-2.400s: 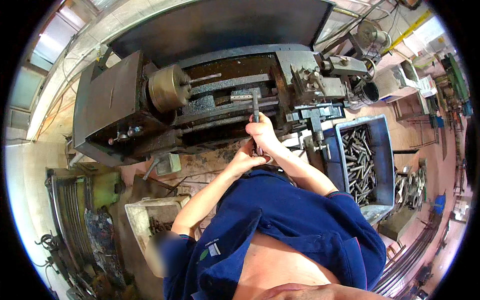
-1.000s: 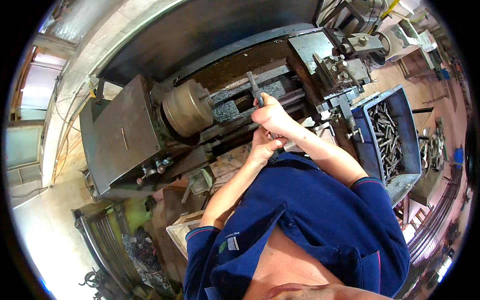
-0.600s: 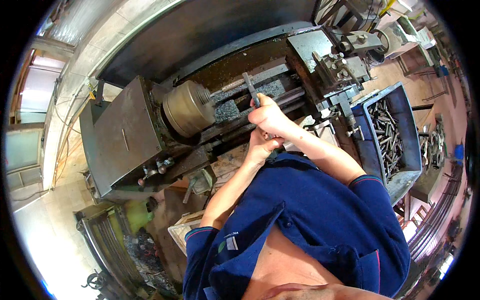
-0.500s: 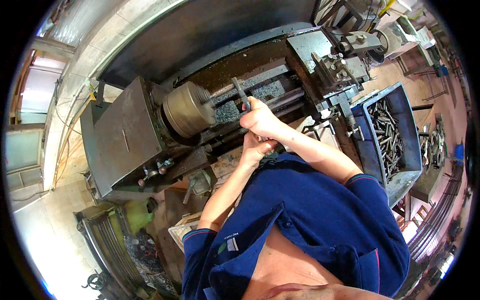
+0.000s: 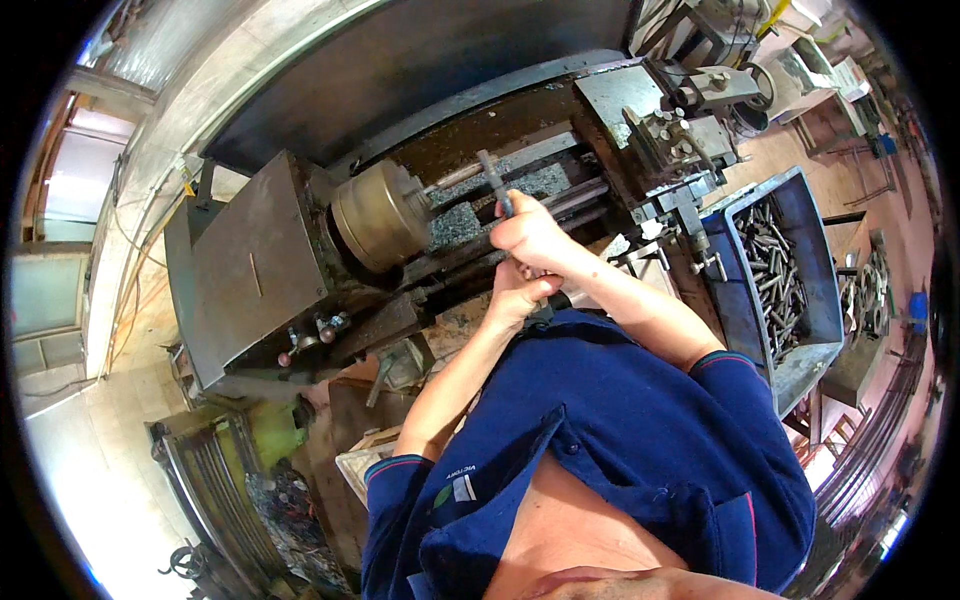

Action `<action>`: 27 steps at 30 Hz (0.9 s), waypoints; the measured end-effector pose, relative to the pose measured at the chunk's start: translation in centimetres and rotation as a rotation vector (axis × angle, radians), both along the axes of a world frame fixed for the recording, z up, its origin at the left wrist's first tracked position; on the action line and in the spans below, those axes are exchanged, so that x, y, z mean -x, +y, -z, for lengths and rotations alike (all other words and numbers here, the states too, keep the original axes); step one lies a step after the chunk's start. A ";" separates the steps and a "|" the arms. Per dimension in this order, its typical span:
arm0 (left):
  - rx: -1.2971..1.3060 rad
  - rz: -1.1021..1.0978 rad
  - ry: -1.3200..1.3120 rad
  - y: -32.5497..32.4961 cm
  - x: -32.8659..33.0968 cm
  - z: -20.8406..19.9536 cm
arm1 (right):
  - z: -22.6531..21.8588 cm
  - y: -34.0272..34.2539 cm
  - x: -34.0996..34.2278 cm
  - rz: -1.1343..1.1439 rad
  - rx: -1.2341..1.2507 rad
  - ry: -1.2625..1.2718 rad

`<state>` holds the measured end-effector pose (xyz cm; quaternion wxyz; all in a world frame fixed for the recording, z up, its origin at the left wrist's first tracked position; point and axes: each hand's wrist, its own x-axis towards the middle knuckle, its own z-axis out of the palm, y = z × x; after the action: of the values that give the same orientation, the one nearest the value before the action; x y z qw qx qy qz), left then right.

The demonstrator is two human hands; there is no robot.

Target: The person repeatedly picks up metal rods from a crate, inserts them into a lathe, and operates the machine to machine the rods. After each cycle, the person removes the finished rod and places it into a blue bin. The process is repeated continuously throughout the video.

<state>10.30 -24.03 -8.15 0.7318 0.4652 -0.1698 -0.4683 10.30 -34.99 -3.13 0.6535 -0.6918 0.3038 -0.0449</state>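
Note:
My right hand (image 5: 530, 236) is closed around a slim grey metal bar (image 5: 494, 180), which sticks up past the fingers toward the lathe bed. Its lower end is hidden by the hands. Just below, close to my shirt, my left hand (image 5: 518, 293) is closed with thumb and fingers together; what they pinch is mostly covered. Both hands are in front of the lathe bed (image 5: 590, 190), to the right of the round brass-coloured chuck (image 5: 382, 216). The chuck's jaws look blurred.
Metal chips (image 5: 456, 224) lie in the bed. The lathe carriage (image 5: 675, 140) with its tool post stands at the right. A blue bin (image 5: 828, 300) holds several short metal rods (image 5: 772, 265). Control levers (image 5: 325, 330) stick out of the headstock (image 5: 235, 265) at the left.
Both hands have shifted slightly to the right, and the bar has moved with my right hand. The whole view has also shifted a little.

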 end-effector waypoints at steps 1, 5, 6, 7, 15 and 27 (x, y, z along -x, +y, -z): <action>0.031 -0.027 -0.011 -0.4 0.2 1.0 | 0.0 -0.1 0.2 0.005 -0.020 -0.009; -0.060 -0.048 -0.046 0.0 0.2 -0.4 | 0.3 0.0 -0.1 -0.013 0.152 -0.075; -0.066 -0.080 -0.060 0.4 0.1 -0.9 | -0.6 0.5 -0.4 -0.028 0.007 -0.015; -0.051 -0.073 -0.067 0.6 -0.1 -0.8 | 0.3 0.6 -0.9 -0.053 0.045 -0.015; -0.009 0.020 -0.043 0.2 -0.2 -0.1 | -0.9 -0.5 0.1 -0.048 -0.059 -0.127; 0.008 -0.098 -0.144 -0.1 0.5 -0.7 | -0.8 -0.3 0.2 -0.082 -0.074 -0.130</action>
<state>9.79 -24.14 -7.42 0.7415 0.5026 -0.2008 -0.3965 10.07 -35.34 -2.33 0.6983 -0.6746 0.2337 -0.0517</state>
